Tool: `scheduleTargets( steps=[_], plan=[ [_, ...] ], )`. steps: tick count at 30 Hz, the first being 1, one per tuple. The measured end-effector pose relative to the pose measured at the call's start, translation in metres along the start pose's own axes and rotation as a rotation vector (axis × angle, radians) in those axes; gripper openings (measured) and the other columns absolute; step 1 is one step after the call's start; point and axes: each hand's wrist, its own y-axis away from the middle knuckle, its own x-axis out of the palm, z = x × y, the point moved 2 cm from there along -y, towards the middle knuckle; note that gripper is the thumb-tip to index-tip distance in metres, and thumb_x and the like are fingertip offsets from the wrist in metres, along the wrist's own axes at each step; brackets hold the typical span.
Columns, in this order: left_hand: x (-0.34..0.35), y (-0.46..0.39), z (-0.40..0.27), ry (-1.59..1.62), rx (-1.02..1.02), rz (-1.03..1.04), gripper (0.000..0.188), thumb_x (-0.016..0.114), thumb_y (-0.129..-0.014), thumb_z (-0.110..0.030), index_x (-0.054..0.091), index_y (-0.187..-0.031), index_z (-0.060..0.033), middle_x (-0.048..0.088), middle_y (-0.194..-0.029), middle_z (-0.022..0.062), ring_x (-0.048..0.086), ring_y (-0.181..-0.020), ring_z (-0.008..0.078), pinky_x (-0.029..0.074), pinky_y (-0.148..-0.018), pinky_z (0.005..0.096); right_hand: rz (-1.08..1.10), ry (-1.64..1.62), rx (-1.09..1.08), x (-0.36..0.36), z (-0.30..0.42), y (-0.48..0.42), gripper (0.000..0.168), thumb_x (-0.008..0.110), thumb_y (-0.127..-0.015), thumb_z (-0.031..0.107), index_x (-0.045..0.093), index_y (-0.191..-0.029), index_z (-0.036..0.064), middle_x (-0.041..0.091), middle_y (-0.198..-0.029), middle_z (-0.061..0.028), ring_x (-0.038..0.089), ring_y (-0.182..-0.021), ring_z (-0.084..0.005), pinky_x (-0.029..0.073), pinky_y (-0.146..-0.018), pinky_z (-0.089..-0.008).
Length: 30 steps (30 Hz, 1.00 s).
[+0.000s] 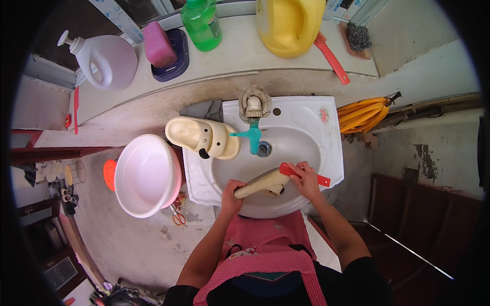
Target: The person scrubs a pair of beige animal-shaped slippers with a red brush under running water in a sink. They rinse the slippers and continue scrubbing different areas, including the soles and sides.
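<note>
Over the front of a white ceramic washbasin (306, 160), my left hand (232, 199) grips one end of a cream slide sandal (260, 183), which is tipped on its side. A red scrubbing brush (323, 180) is in my right hand (305, 179), its head against the sandal's other end. The brush's bristles are mostly hidden. A matching cream sandal (187, 134) with black eye-like dots and a black patch rests on the basin's left rim. Above the drain (264, 148) stands a tap with a teal handle and spout (253, 135).
Left of the basin stands a white and pink plastic tub (143, 176), with scissors (178, 217) below it. The ledge holds a pump jug (109, 61), pink soap (157, 44), a green bottle (203, 26), a yellow jug (287, 30) and another red brush (333, 61). A yellow hose (361, 114) hangs right.
</note>
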Motion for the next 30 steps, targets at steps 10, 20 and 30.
scheduleTargets(
  steps=[10, 20, 30],
  plan=[
    [-0.004, -0.001, 0.000, -0.112, 0.020, 0.016, 0.039, 0.061, -0.068, 0.009, 0.068, -0.102, -0.0090, 0.059, -0.092, 0.0097, 0.055, -0.091, 0.0283, 0.045, -0.083, 0.0345, 0.026, 0.023, -0.075, 0.020, 0.033, -0.007, 0.038, 0.064, -0.082, 0.021, 0.063, -0.120, 0.022, 0.056, -0.094, -0.0054, 0.056, -0.082, -0.0233, 0.043, -0.070, -0.0365],
    [-0.001, 0.006, 0.000, -0.148, 0.044, -0.023, 0.037, 0.063, -0.066, 0.008, 0.069, -0.098, -0.0093, 0.059, -0.092, 0.0067, 0.053, -0.089, 0.0266, 0.043, -0.081, 0.0332, -0.009, 0.153, 0.002, 0.026, 0.057, -0.017, 0.037, 0.064, -0.081, 0.021, 0.063, -0.118, 0.022, 0.053, -0.089, -0.0055, 0.058, -0.075, -0.0237, 0.045, -0.067, -0.0383],
    [-0.001, 0.003, -0.008, -0.177, -0.011, 0.006, 0.042, 0.059, -0.064, 0.012, 0.070, -0.098, -0.0098, 0.058, -0.091, 0.0069, 0.051, -0.091, 0.0270, 0.042, -0.083, 0.0337, -0.099, 0.041, 0.129, 0.043, 0.093, 0.009, 0.038, 0.064, -0.082, 0.021, 0.061, -0.121, 0.021, 0.054, -0.092, -0.0084, 0.057, -0.072, -0.0293, 0.047, -0.064, -0.0409]
  ],
)
